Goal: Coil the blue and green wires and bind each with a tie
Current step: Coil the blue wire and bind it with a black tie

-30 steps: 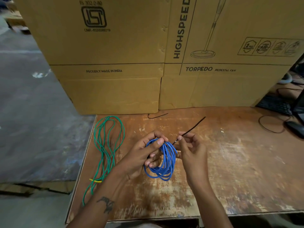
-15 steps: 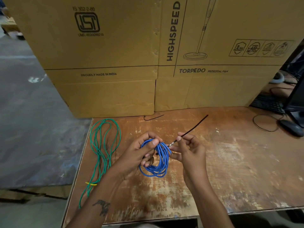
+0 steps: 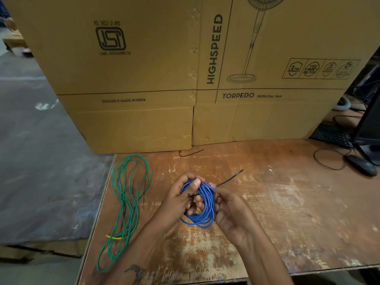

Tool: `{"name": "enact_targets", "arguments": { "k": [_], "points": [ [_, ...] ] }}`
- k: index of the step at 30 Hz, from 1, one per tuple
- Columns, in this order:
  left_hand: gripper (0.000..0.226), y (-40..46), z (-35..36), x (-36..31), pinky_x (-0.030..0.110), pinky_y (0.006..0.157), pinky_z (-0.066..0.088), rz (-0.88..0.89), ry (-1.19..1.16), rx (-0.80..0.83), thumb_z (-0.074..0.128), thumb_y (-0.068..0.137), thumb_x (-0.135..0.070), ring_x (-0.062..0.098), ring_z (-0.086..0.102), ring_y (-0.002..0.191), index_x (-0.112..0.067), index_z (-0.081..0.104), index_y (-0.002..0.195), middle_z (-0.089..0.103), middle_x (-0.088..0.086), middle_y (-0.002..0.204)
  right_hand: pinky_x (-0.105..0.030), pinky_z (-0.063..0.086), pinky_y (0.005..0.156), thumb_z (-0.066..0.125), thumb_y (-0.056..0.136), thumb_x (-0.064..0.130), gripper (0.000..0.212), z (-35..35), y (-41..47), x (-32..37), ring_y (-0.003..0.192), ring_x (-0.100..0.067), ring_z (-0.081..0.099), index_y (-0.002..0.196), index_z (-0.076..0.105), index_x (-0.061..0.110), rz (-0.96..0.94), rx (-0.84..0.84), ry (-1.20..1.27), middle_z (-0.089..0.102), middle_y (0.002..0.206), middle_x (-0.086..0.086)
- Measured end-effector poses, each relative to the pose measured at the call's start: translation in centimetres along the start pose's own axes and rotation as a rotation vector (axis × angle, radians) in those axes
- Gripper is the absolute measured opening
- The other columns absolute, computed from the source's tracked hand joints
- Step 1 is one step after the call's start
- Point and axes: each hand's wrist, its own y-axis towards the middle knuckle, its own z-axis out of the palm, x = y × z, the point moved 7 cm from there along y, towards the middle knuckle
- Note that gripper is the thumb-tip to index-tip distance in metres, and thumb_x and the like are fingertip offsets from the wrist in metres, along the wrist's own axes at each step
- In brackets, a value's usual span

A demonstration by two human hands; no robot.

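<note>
- I cannot see the near-left part of the blue wire coil (image 3: 202, 204); the left hand (image 3: 181, 200) covers it.
- The black tie (image 3: 229, 178) disappears behind the coil, so whether its loop is closed I cannot tell.
- The right hand (image 3: 230, 210) hides its own fingertips behind the coil.
- At 3 o'clock, the monitor (image 3: 370, 128) is cut by the frame edge.
- The cardboard boxes (image 3: 144, 68) run off the top at 12 o'clock.
- The tabletop (image 3: 287, 212) is cropped at 6 o'clock.

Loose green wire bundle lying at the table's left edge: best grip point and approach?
Judging from its pose, take the loose green wire bundle at the narrow waist mid-length, where the strands run close together, so one pinch catches them all. Come from above: it lies flat on the worn wooden table. The wide far loop spreads too much, and the near end hangs past the edge.
</note>
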Motion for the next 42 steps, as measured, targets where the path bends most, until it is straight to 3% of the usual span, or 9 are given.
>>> {"name": "enact_targets", "arguments": {
  "k": [8,13,18,22,27,30,33,38,42],
  "points": [
    [0.016,-1.0,-0.5,-1.8,0.016,0.037,0.031,-0.019,-0.008,0.245,0.052,0.102,-0.019,0.006,0.047,0.045,-0.013,0.067,0.105,0.055,0.01,0.067,-0.049,0.064,0.091,0.062,0.102,0.008,0.035,1.2,-1.6,-0.7,0.095,-0.038,0.078,0.131,0.066,-0.012,0.156,0.159,0.096,0.067,0.125,-0.037],
    [0.016,-1.4,-0.8,-2.9,0.017,0.037,0.032,-0.068,0.044,0.324,0.054,0.102,-0.022,0.006,0.049,0.047,-0.017,0.069,0.105,0.051,0.001,0.061,-0.053,0.066,0.085,0.062,0.099,0.003,0.043,1.7,-2.3,-1.5,0.106,-0.044,0.076,0.138,0.058,-0.014,0.191,0.197,0.229,0.059,0.139,-0.039],
    [0.015,-1.4,-0.3,-3.8,0.013,0.035,0.03,-0.103,0.045,0.361,0.05,0.104,-0.017,0.002,0.04,0.04,-0.013,0.065,0.102,0.052,-0.001,0.065,-0.048,0.067,0.08,0.066,0.093,0.002,0.031,2.6,-2.8,-2.3,0.089,-0.037,0.08,0.118,0.071,-0.016,0.16,0.151,0.365,0.07,0.116,-0.035],
    [0.015,-1.3,-0.2,-2.5,0.014,0.04,0.034,-0.141,-0.109,0.318,0.052,0.104,-0.014,0.002,0.036,0.041,-0.004,0.063,0.108,0.051,-0.003,0.057,-0.04,0.068,0.073,0.09,0.07,-0.004,0.055,2.6,-2.1,-3.0,0.076,-0.027,0.079,0.12,0.07,-0.017,0.073,0.112,0.495,0.074,0.106,-0.028],
    [0.035,-1.6,-0.7,0.3,0.018,0.042,0.044,-0.205,-0.44,0.274,0.083,0.083,-0.025,0.006,0.046,0.046,-0.007,0.069,0.109,0.057,0.009,0.068,-0.036,0.062,0.048,0.056,0.1,0.002,0.024,2.9,-2.9,-3.7,0.052,-0.024,0.071,0.1,0.073,-0.015,0.055,0.022,0.504,0.067,0.081,-0.025],
    [0.043,-1.6,-1.0,0.9,0.028,0.061,0.058,-0.141,-0.412,0.208,0.068,0.093,-0.042,0.016,0.068,0.072,-0.01,0.068,0.122,0.068,0.018,0.101,-0.034,0.064,0.055,0.068,0.087,0.0,0.043,2.3,-2.7,-4.2,0.057,-0.022,0.073,0.127,0.063,-0.014,0.052,-0.006,0.535,0.07,0.091,-0.025],
    [0.038,-1.8,-2.2,0.8,0.038,0.084,0.06,0.036,-0.42,0.008,0.047,0.105,-0.03,0.029,0.068,0.105,-0.006,0.061,0.131,0.067,0.015,0.126,-0.033,0.066,0.059,0.092,0.054,-0.014,0.076,1.3,-2.3,-3.6,0.064,-0.026,0.076,0.124,0.062,-0.006,0.006,-0.036,0.622,0.074,0.094,-0.029],
    [0.032,-2.7,-3.1,0.7,0.048,0.106,0.045,0.254,-0.146,-0.131,0.055,0.095,-0.003,0.032,0.063,0.122,-0.011,0.07,0.123,0.068,0.017,0.129,-0.029,0.065,0.061,0.063,0.088,-0.006,0.025,0.7,-2.1,-2.7,0.067,-0.024,0.076,0.113,0.064,-0.006,-0.046,-0.07,0.652,0.075,0.096,-0.026],
    [0.031,-3.6,-3.2,-1.2,0.043,0.102,0.052,0.442,0.11,-0.175,0.059,0.096,0.007,0.032,0.065,0.121,-0.007,0.067,0.122,0.068,0.012,0.129,-0.03,0.066,0.064,0.066,0.084,-0.004,0.03,0.6,-1.9,-2.4,0.071,-0.023,0.076,0.113,0.066,-0.006,-0.062,-0.063,0.667,0.075,0.101,-0.026]
  ]
}}
